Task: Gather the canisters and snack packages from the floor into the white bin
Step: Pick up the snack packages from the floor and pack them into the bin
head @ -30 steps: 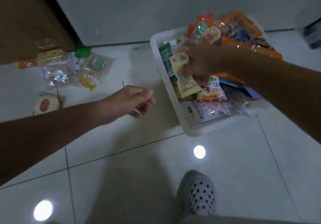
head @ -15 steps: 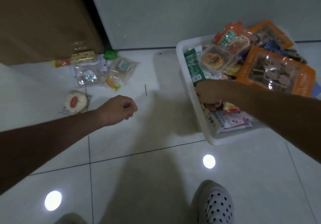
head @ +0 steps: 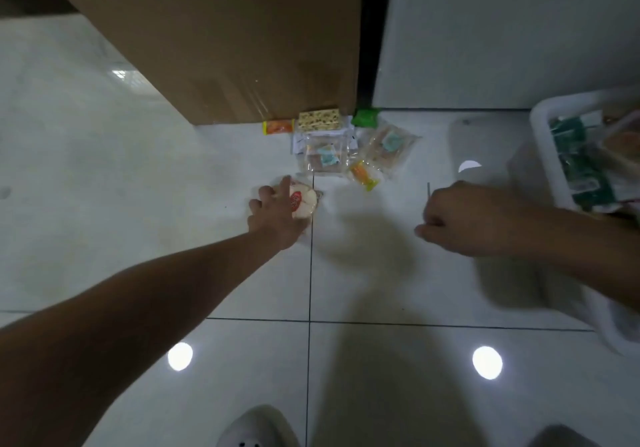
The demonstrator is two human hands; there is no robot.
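My left hand (head: 273, 216) reaches to the floor and closes around a round white snack package with a red label (head: 304, 200). Beyond it lie several loose snack packs: two clear ones (head: 323, 157) (head: 389, 145), an orange-yellow candy (head: 363, 174), a yellow cracker pack (head: 318, 120), a small orange pack (head: 277, 126) and a green pack (head: 365, 117). My right hand (head: 460, 219) hovers over the floor as a fist with nothing visible in it. The white bin (head: 543, 141) stands at the right edge, holding green and other packs.
A large brown cardboard box (head: 225, 41) stands behind the loose packs, next to a white wall panel (head: 502, 30). A thin short stick (head: 428, 190) lies on the tile by my right hand. My shoe (head: 258, 427) shows at the bottom.
My left hand has moved forward and left onto the round package. My right hand has come out of the bin toward the floor. The view has swung left, so the bin sits at the right edge.
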